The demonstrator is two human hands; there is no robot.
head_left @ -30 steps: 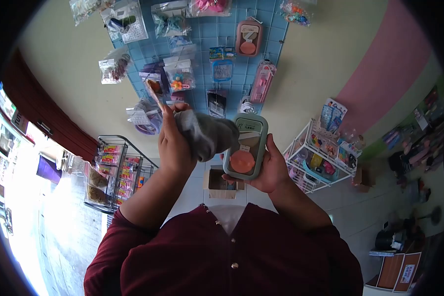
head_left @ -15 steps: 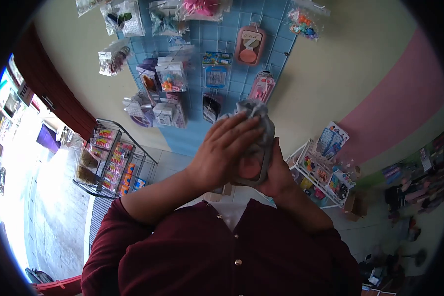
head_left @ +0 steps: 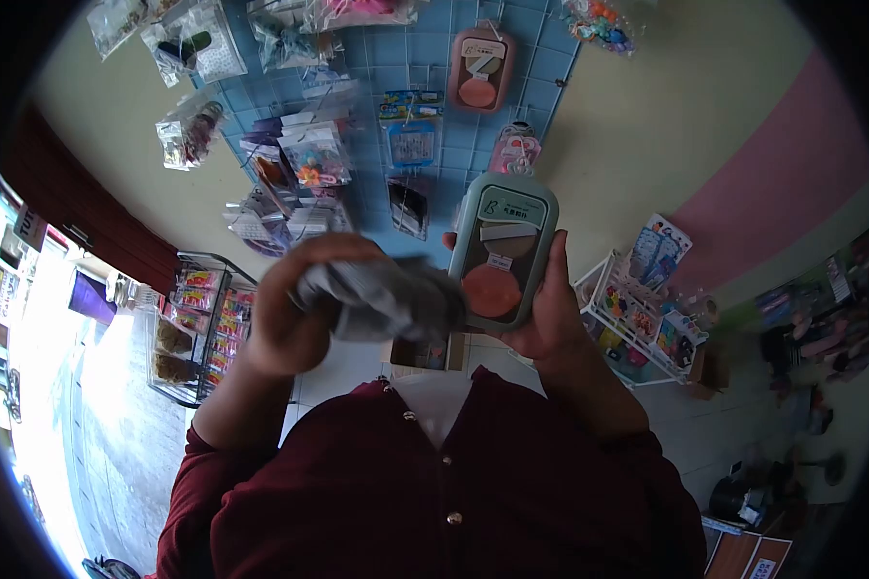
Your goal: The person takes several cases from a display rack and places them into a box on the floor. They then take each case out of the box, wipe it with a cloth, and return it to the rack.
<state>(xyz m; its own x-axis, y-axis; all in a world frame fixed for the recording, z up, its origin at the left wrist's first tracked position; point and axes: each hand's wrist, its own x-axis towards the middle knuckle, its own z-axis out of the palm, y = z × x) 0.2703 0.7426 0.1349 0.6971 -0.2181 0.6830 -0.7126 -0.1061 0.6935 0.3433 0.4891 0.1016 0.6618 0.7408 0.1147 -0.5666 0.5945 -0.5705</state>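
My right hand (head_left: 550,309) grips a green-rimmed case (head_left: 538,217) from its right side and lower end. Through the case's dark window show a coral-coloured round item and a pale piece. My left hand (head_left: 299,309), blurred by motion, is closed on a grey cloth (head_left: 386,294), which hangs bunched just left of the case. A similar pink case (head_left: 481,69) hangs on the blue wire grid (head_left: 372,96) beyond my hands.
Bagged small goods (head_left: 314,154) hang left on the grid. A black wire rack (head_left: 203,328) of packets stands left, a white rack (head_left: 637,333) right. An open cardboard box (head_left: 461,353) lies below my hands. Bright doorway at far left.
My left hand has moved left and off the case, taking the grey cloth with it. The case's front is now uncovered, and the view has shifted slightly.
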